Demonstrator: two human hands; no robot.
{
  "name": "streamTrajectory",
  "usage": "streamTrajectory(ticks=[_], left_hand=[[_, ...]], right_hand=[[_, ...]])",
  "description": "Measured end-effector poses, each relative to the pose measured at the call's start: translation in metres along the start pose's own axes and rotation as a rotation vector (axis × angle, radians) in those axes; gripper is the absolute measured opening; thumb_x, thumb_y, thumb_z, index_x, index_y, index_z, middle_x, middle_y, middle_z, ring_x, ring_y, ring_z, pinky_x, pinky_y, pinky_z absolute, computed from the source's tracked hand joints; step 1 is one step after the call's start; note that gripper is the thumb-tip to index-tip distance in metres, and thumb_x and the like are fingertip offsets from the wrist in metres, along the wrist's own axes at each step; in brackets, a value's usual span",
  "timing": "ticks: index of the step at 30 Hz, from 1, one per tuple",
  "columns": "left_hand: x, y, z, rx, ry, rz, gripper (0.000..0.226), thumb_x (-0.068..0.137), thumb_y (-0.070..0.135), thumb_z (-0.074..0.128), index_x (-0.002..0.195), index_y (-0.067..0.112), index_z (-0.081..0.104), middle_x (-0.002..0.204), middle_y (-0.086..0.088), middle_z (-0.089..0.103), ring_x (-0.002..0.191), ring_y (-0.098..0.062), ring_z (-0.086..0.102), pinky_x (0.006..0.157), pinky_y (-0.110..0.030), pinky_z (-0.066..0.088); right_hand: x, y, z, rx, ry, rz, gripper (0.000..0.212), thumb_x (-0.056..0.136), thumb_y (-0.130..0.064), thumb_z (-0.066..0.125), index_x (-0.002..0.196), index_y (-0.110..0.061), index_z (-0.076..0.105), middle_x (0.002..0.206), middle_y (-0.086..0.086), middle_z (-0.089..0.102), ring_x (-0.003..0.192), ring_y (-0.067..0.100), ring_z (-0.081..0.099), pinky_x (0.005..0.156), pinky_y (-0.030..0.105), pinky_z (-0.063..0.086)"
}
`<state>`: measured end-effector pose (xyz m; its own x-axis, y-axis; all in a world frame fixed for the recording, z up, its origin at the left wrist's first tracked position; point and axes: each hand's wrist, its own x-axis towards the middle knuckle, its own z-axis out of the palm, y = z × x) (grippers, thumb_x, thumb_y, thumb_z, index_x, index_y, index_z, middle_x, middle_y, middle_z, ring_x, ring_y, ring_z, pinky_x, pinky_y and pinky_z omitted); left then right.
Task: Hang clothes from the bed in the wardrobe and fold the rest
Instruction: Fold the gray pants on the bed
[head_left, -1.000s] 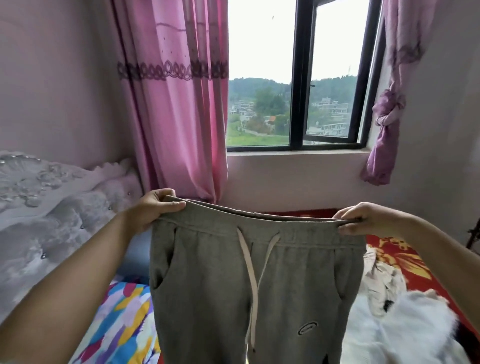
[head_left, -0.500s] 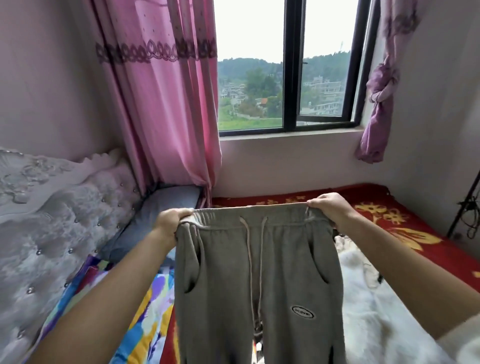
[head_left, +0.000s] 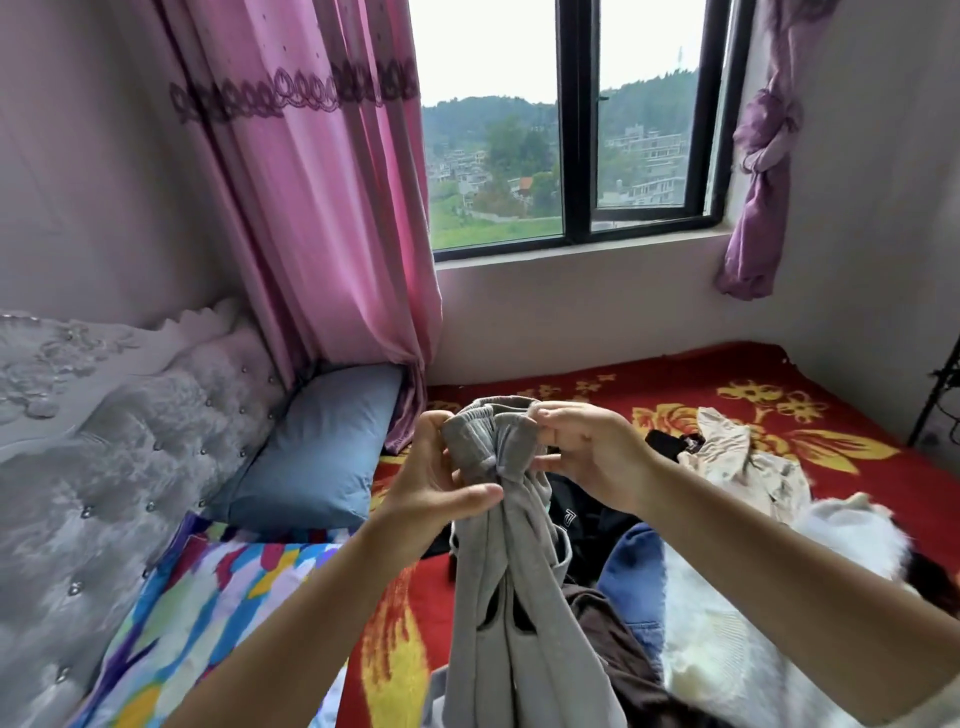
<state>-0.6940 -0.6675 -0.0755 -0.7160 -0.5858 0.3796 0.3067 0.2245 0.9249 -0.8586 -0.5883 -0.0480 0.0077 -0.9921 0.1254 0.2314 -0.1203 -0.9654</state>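
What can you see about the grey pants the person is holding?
The grey pants look like soft sweatpants of thick knit cloth. Their gathered waistband is bunched together at the top, and the legs hang straight down, folded lengthwise against each other, above the red blanket. The left hand grips them just under the waistband, and the right hand pinches the waistband's other side. Dark pocket openings show lower down.

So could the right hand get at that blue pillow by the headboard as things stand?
Probably not: the right hand pinches the grey sweatpants, and the left hand and the sweatpants lie between it and the blue pillow.
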Motion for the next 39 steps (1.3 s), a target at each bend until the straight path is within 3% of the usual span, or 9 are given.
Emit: streamTrajectory(ticks=[11, 16, 21, 23, 25, 27, 30, 35, 39], left_hand=[[-0.016, -0.023, 0.027, 0.221, 0.158, 0.009, 0.061, 0.051, 0.0, 0.072, 0.089, 0.017, 0.028, 0.083, 0.002, 0.049, 0.067, 0.008, 0.058, 0.06, -0.013, 0.048], [-0.017, -0.021, 0.027, 0.263, 0.212, -0.076, 0.057, 0.043, 0.034, 0.068, 0.085, 0.019, 0.033, 0.076, 0.0, 0.042, 0.062, -0.002, 0.044, 0.053, -0.018, 0.04], [-0.024, -0.019, 0.013, 0.078, 0.266, -0.099, 0.051, 0.037, 0.021, 0.056, 0.084, 0.017, 0.035, 0.072, -0.002, 0.036, 0.056, -0.003, 0.036, 0.046, -0.018, 0.028], [-0.026, -0.012, 0.002, 0.035, 0.249, -0.083, 0.052, 0.036, 0.017, 0.055, 0.085, 0.016, 0.037, 0.069, -0.002, 0.037, 0.054, -0.003, 0.036, 0.044, -0.017, 0.027], [-0.027, -0.003, -0.009, -0.006, 0.199, -0.065, 0.051, 0.036, 0.013, 0.055, 0.085, 0.018, 0.042, 0.066, -0.001, 0.041, 0.052, -0.005, 0.038, 0.043, -0.017, 0.028], [-0.026, 0.01, -0.015, -0.057, 0.127, -0.042, 0.047, 0.036, 0.009, 0.056, 0.08, 0.025, 0.053, 0.061, 0.001, 0.047, 0.049, -0.006, 0.041, 0.043, -0.015, 0.03], [-0.027, 0.027, -0.025, -0.109, 0.1, 0.013, 0.05, 0.034, 0.008, 0.055, 0.075, 0.035, 0.064, 0.061, 0.004, 0.058, 0.05, -0.007, 0.051, 0.045, -0.014, 0.038], [-0.023, 0.032, -0.052, -0.159, 0.399, -0.007, 0.05, 0.051, 0.004, 0.064, 0.099, 0.018, 0.058, 0.071, 0.008, 0.069, 0.063, -0.003, 0.064, 0.056, -0.014, 0.051], [-0.034, 0.031, -0.049, 0.081, 0.451, -0.105, 0.028, 0.054, 0.01, 0.07, 0.082, 0.015, 0.067, 0.067, 0.01, 0.07, 0.062, 0.0, 0.065, 0.059, -0.016, 0.053]], right_hand=[[-0.008, 0.035, -0.03, 0.241, -0.256, -0.028, 0.054, 0.055, -0.024, 0.076, 0.107, -0.008, 0.069, 0.108, 0.014, 0.068, 0.111, 0.022, 0.06, 0.1, 0.034, 0.045], [-0.011, 0.052, -0.04, 0.36, -0.297, -0.023, 0.05, 0.067, -0.019, 0.066, 0.114, -0.001, 0.064, 0.114, 0.017, 0.065, 0.115, 0.025, 0.057, 0.101, 0.036, 0.044], [-0.012, 0.066, -0.044, 0.056, 0.342, -0.148, 0.025, 0.077, 0.012, 0.057, 0.087, -0.008, 0.067, 0.076, 0.008, 0.071, 0.077, 0.016, 0.069, 0.069, 0.024, 0.056], [-0.008, 0.074, -0.054, -0.299, 0.453, -0.185, 0.039, 0.079, 0.002, 0.067, 0.109, -0.019, 0.054, 0.102, 0.001, 0.065, 0.099, 0.01, 0.06, 0.078, 0.017, 0.05], [-0.003, 0.081, -0.058, -0.388, 0.244, -0.052, 0.093, 0.058, -0.03, 0.085, 0.135, -0.023, 0.034, 0.13, -0.002, 0.048, 0.122, 0.01, 0.045, 0.097, 0.026, 0.042], [0.002, 0.084, -0.058, -0.231, 0.001, 0.025, 0.115, 0.043, -0.048, 0.088, 0.139, -0.017, 0.03, 0.133, -0.003, 0.051, 0.123, 0.01, 0.048, 0.099, 0.029, 0.043], [0.009, 0.078, -0.036, 0.01, -0.158, 0.075, 0.092, 0.04, -0.044, 0.09, 0.115, -0.009, 0.051, 0.1, -0.005, 0.07, 0.095, 0.007, 0.064, 0.079, 0.022, 0.051], [0.033, 0.047, 0.0, 0.093, 0.172, -0.121, 0.028, 0.061, -0.013, 0.07, 0.087, -0.011, 0.061, 0.072, -0.006, 0.071, 0.066, 0.007, 0.066, 0.063, 0.02, 0.053], [0.05, 0.004, 0.034, -0.045, 0.264, -0.232, 0.018, 0.072, -0.004, 0.074, 0.082, -0.011, 0.06, 0.068, -0.005, 0.067, 0.061, 0.009, 0.063, 0.063, 0.024, 0.053]])
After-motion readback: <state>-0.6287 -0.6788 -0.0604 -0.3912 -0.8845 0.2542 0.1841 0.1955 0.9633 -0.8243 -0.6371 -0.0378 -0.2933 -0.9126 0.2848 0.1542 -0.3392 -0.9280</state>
